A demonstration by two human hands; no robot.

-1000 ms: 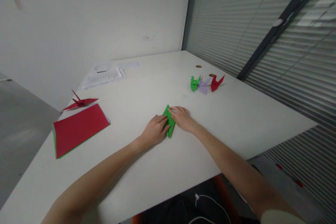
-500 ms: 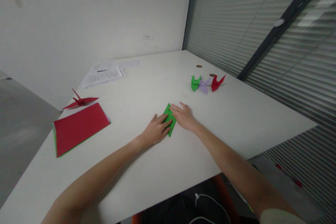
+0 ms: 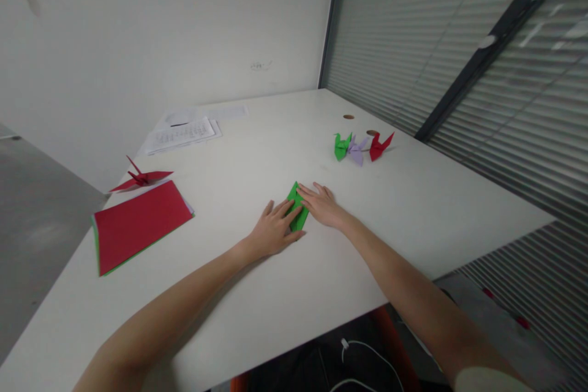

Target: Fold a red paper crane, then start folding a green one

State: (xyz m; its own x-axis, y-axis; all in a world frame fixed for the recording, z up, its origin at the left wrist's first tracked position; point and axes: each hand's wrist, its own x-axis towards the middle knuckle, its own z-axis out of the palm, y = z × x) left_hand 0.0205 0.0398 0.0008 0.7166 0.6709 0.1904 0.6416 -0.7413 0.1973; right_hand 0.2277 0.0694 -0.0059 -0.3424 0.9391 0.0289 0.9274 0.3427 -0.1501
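Observation:
A folded piece of green origami paper [image 3: 298, 218] lies flat on the white table, its narrow shape pointing away from me. My left hand [image 3: 274, 229] rests on its left side, fingers spread across the paper; one finger reaches over the near tip and hides it. From the right, my right hand [image 3: 323, 204] touches the upper right edge with outstretched fingertips. Both hands are open, pressing on the paper rather than gripping it.
Left of me lies a stack of coloured paper [image 3: 142, 226], red on top, with a red paper crane [image 3: 142, 178] behind it. Green [image 3: 342, 147], lilac [image 3: 357, 150] and red [image 3: 379, 147] cranes stand at the right. Written sheets [image 3: 184, 135] lie far left. A blind-covered window [image 3: 441, 43] borders the right side.
A finger of my left hand has moved down over the near tip of the green paper, covering it. My right hand has barely shifted.

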